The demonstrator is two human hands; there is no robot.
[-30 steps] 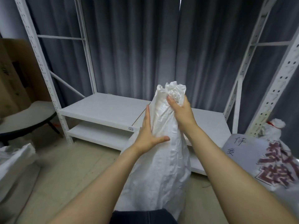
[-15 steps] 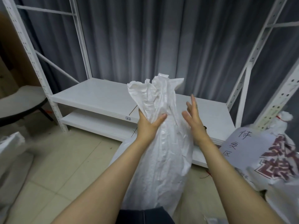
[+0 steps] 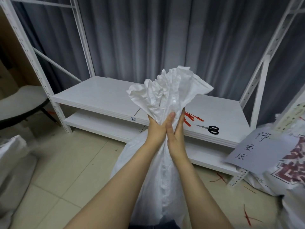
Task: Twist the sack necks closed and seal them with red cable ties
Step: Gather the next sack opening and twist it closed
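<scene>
White shelf (image 3: 102,95) ahead: both our hands, left hand (image 3: 156,131) and right hand (image 3: 176,129), grip closed round upright sack neck (image 3: 166,111); red cable ties (image 3: 193,119) just behind-right, nearer right.

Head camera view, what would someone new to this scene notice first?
First, the white sack at centre, its neck bunched between the left hand and right hand, with the mouth fanned open above them. Next, red cable ties and black-handled scissors lying on the white shelf just right of the hands.
</scene>
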